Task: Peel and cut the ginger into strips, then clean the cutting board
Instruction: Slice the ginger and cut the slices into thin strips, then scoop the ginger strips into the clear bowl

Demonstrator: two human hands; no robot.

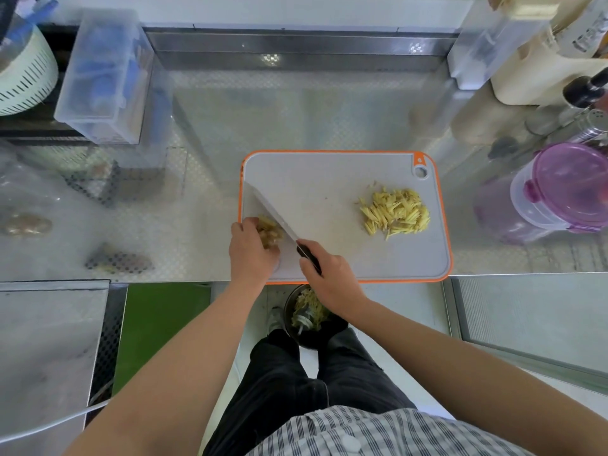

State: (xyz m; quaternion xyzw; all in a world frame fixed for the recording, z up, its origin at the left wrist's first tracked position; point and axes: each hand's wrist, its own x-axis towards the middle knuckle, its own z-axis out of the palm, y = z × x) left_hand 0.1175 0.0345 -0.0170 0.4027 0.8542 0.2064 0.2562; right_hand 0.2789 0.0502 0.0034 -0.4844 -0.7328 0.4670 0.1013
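Grey cutting board point(332, 179) with orange rim, lying on a steel counter point(204, 205); all positions are given relative to this board.

Near-left corner of the board: the left hand point(250, 248) rests on a knobbly ginger piece point(270, 232), its fingers curled together over the piece and pinning it to the board surface. The fingertips are hidden behind the ginger.

Just right of that hand: the knife point(274, 213), blade running diagonally from the board's left edge toward its near edge, flat side against the ginger piece. The right hand point(329, 278) grips the dark handle at the board's near edge, fingers wrapped closed around it.

Right half of the board: a loose heap of pale yellow ginger strips point(394, 213), well apart from both hands.

Below the board's near edge, at floor level: a dark bowl point(307, 315) holding peelings.

Right of the board: a purple-lidded container point(566, 189). Far left, beyond the board: a clear plastic box point(105, 77).
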